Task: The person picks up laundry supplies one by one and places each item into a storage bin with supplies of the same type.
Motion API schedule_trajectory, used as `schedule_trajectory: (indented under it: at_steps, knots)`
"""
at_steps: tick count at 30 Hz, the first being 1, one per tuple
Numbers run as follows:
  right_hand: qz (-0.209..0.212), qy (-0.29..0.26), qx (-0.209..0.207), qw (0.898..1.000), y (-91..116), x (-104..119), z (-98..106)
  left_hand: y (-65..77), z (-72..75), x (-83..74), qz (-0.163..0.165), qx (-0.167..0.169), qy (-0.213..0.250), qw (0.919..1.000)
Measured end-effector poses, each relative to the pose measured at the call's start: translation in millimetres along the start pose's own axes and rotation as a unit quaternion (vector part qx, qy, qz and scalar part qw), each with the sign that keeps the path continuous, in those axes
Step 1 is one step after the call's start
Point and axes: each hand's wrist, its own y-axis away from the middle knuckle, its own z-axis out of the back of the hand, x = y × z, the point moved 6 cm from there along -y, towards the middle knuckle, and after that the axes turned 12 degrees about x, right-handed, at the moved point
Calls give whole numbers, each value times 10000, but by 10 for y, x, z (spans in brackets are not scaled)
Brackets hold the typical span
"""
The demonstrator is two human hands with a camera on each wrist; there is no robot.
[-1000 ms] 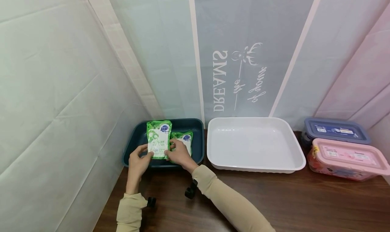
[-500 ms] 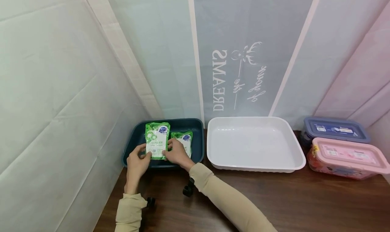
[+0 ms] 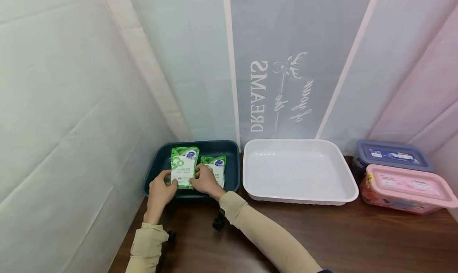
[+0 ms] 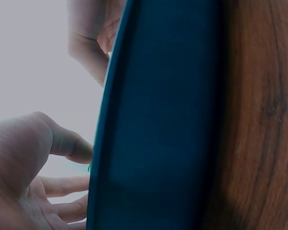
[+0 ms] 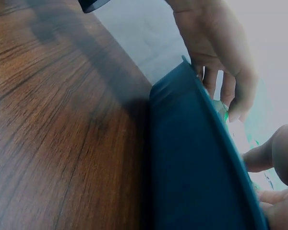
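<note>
One green-and-white pouch point(image 3: 183, 168) is inside the walls of the dark tray point(image 3: 231, 169); you can't tell from these views whether its back touches the floor there. Your left hand point(image 3: 161, 190) pinches its lower left side, thumb on the front, and your right hand point(image 3: 206, 180) pinches the lower right side the same way. Since both grips sit low, the upper end could flop or fold if you free one side first. A second pouch point(image 3: 220, 166) lies just beside it in the same tray, partly behind your right hand; a careless swing of those knuckles might push it askew. The white tray point(image 3: 298, 171) stands next to the dark one, with the pink box point(image 3: 408, 185) and blue box point(image 3: 393, 155) farther right.
</note>
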Motion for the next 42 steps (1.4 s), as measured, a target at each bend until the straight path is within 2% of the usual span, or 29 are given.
schedule_trajectory:
  at_steps: [10, 20, 31, 42]
  knots:
    - [-62, 455, 312, 9985, -6, -46, -27, -13, -59, 35, 52, 105, -304, 9995]
    - [-201, 693, 396, 9966, -85, -45, -20, -74, -59, 38, 195, 311, -649, 9972]
    - [-733, 752, 731, 9918, -125, -114, -63, -115, -108, 62, 472, 722, -964, 9916]
    - [-951, 961, 722, 9882, -178, -152, -86, -134, -107, 43, 559, 900, -1196, 9872]
